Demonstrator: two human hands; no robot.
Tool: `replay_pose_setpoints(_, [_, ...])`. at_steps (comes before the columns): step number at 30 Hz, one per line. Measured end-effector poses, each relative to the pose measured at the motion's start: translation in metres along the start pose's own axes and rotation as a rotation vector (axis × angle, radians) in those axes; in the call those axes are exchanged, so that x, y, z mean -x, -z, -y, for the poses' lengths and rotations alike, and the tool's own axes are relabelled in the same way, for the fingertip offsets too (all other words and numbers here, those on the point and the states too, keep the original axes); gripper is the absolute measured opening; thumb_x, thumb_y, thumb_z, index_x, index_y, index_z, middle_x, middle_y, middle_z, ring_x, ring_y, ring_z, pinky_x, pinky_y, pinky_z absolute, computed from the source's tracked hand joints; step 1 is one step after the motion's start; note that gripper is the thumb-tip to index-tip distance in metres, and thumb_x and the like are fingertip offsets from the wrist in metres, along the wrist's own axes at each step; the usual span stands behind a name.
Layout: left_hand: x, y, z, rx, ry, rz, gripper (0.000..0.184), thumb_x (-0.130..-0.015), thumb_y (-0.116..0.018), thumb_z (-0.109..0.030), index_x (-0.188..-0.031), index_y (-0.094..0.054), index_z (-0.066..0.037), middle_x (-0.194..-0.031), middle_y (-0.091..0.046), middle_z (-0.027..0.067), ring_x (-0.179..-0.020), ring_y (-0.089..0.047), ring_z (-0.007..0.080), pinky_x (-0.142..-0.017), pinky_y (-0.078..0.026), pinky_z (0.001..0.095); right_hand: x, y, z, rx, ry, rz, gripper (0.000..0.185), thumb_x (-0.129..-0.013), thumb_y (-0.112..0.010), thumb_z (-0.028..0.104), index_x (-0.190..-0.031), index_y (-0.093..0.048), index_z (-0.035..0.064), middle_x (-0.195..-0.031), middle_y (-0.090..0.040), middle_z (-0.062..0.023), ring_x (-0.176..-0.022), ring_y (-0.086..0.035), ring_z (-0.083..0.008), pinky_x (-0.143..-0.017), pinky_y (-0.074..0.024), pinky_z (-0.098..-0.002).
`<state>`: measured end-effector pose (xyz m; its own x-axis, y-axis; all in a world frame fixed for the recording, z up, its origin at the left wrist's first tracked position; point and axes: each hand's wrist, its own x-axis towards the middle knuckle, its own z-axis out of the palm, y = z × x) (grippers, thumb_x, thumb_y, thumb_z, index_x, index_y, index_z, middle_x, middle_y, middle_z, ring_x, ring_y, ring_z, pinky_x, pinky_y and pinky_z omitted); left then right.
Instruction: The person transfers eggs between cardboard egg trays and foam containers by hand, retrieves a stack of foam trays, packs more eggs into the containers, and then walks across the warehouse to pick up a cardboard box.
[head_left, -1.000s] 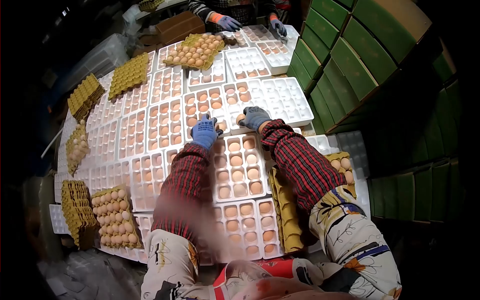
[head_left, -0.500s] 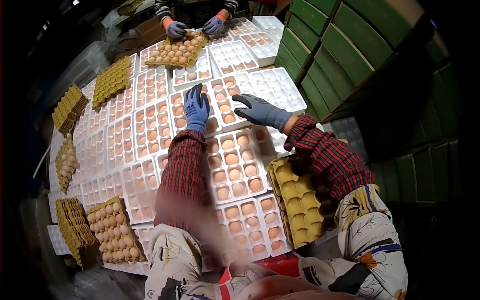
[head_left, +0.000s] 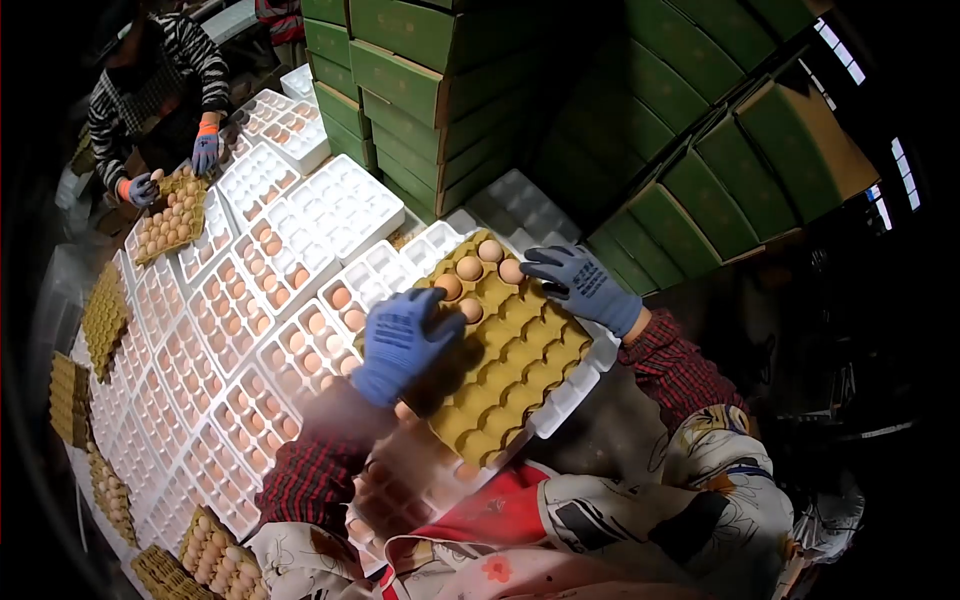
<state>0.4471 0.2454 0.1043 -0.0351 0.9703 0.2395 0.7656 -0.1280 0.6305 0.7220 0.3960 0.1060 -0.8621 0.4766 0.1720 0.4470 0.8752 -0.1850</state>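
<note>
A yellow pulp egg tray [head_left: 505, 370] lies tilted near my body on white trays, with several brown eggs [head_left: 469, 268] at its far end and bare cups elsewhere. My left hand [head_left: 402, 340], in a blue glove, is over the tray's left edge, its curled fingers by the eggs at that side; whether it grips one is hidden. At the far right corner, my right hand [head_left: 583, 285] has its gloved fingers apart, the tips beside an egg [head_left: 511, 271]. White compartment trays [head_left: 228, 318] with eggs stand left of the pulp tray.
Stacked green boxes [head_left: 405, 110] rise beyond the trays, and more green boxes [head_left: 700, 200] are at the right. At the far left a person [head_left: 165, 100] in gloves handles a pulp tray of eggs [head_left: 172, 222]. A full egg tray [head_left: 220, 560] sits at lower left.
The view has swung right. Both my hands have left the white trays and moved to the yellow pulp tray. The other person's hands have come to their own egg tray.
</note>
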Motion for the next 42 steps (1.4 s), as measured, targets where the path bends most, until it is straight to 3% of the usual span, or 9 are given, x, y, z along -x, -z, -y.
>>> replay_pose_setpoints(6, [-0.008,-0.078,-0.021,-0.494,0.070,-0.030,0.020,-0.079,-0.068,-0.031,-0.086,-0.060,-0.014,-0.087,-0.060,0.0091,-0.075,-0.058,0.0313,-0.067,-0.046,0.0445,-0.039,-0.025,-0.019,0.039,0.192,0.178,0.040,-0.077,-0.070,0.016,-0.116,-0.063,0.0162,-0.119,-0.062,-0.0043,-0.104,-0.060,-0.0286,-0.089,-0.0479,-0.0396])
replay_pose_setpoints(12, [-0.021,-0.030,0.007,0.739,0.317,-0.187,0.032,-0.090,-0.061,-0.019,-0.119,-0.062,-0.006,-0.102,-0.065,0.0069,-0.096,-0.066,0.0203,-0.082,-0.053,0.0318,-0.041,-0.028,-0.058,-1.478,-0.430,-0.079,0.039,-0.083,-0.074,0.015,-0.117,-0.060,0.0036,-0.111,-0.062,-0.0025,-0.101,-0.060,-0.0133,-0.091,-0.0505,-0.0287])
replay_pose_setpoints(14, [-0.030,-0.015,0.008,0.962,0.501,-0.143,0.035,-0.092,-0.058,-0.021,-0.123,-0.059,-0.004,-0.099,-0.065,0.0060,-0.093,-0.065,0.0155,-0.079,-0.054,0.0300,-0.059,-0.031,-0.060,-1.287,-0.295,-0.051,0.043,-0.078,-0.078,0.016,-0.116,-0.061,0.0067,-0.106,-0.063,-0.0039,-0.098,-0.062,-0.0178,-0.087,-0.0510,-0.0302])
replay_pose_setpoints(20, [-0.063,-0.061,-0.012,-0.549,0.354,0.176,0.022,-0.082,-0.064,-0.018,-0.101,-0.057,-0.007,-0.093,-0.067,0.0163,-0.086,-0.068,0.0357,-0.067,-0.054,0.0459,-0.103,-0.031,-0.036,-0.027,0.278,0.211,0.044,-0.071,-0.075,0.025,-0.112,-0.064,0.0103,-0.107,-0.064,-0.0100,-0.097,-0.062,-0.0302,-0.088,-0.0496,-0.0392])
replay_pose_setpoints(22, [-0.064,-0.044,-0.007,-0.524,0.375,0.251,0.032,-0.084,-0.065,-0.020,-0.114,-0.059,-0.007,-0.096,-0.068,0.0171,-0.085,-0.069,0.0301,-0.069,-0.054,0.0431,-0.103,-0.026,-0.046,-0.048,0.316,0.255,0.046,-0.076,-0.075,0.023,-0.119,-0.063,0.0104,-0.107,-0.067,-0.0058,-0.095,-0.065,-0.0252,-0.081,-0.0525,-0.0358])
replay_pose_setpoints(25, [-0.037,-0.001,0.027,0.524,0.389,0.045,0.047,-0.086,-0.063,-0.016,-0.132,-0.057,-0.009,-0.107,-0.068,0.0080,-0.083,-0.067,0.0189,-0.074,-0.054,0.0336,-0.087,-0.006,-0.057,-1.437,-0.398,0.222,0.050,-0.084,-0.077,0.019,-0.129,-0.060,0.0070,-0.112,-0.066,-0.0014,-0.099,-0.062,-0.0102,-0.071,-0.0541,-0.0238])
replay_pose_setpoints(29, [-0.008,0.036,0.042,0.828,0.510,0.041,0.047,-0.085,-0.064,-0.012,-0.132,-0.060,-0.011,-0.116,-0.062,0.0048,-0.099,-0.061,0.0140,-0.081,-0.051,0.0284,-0.110,-0.017,-0.033,-0.765,0.008,0.263,0.043,-0.078,-0.080,0.023,-0.117,-0.067,0.0095,-0.133,-0.052,-0.0130,-0.109,-0.060,-0.0232,-0.086,-0.0528,-0.0315])
replay_pose_setpoints(34, [-0.009,-0.021,0.012,-0.657,0.353,0.120,0.024,-0.076,-0.073,-0.029,-0.094,-0.070,-0.013,-0.127,-0.054,0.0127,-0.100,-0.061,0.0359,-0.081,-0.054,0.0439,-0.119,-0.079,0.012,0.311,0.229,0.084,0.019,-0.081,-0.063,0.025,-0.086,-0.073,0.0099,-0.120,-0.058,-0.0186,-0.081,-0.063,-0.0304,-0.061,-0.0499,-0.0425])
replay_pose_setpoints(42, [0.002,-0.003,0.026,-0.213,0.405,0.026,0.034,-0.078,-0.078,-0.029,-0.104,-0.072,-0.009,-0.132,-0.058,0.0155,-0.104,-0.065,0.0302,-0.084,-0.053,0.0403,-0.013,-0.005,-0.043,-0.958,-0.193,-0.153,0.045,-0.075,-0.082,0.031,-0.111,-0.066,0.0093,-0.104,-0.062,-0.0120,-0.098,-0.061,-0.0289,-0.086,-0.0507,-0.0377])
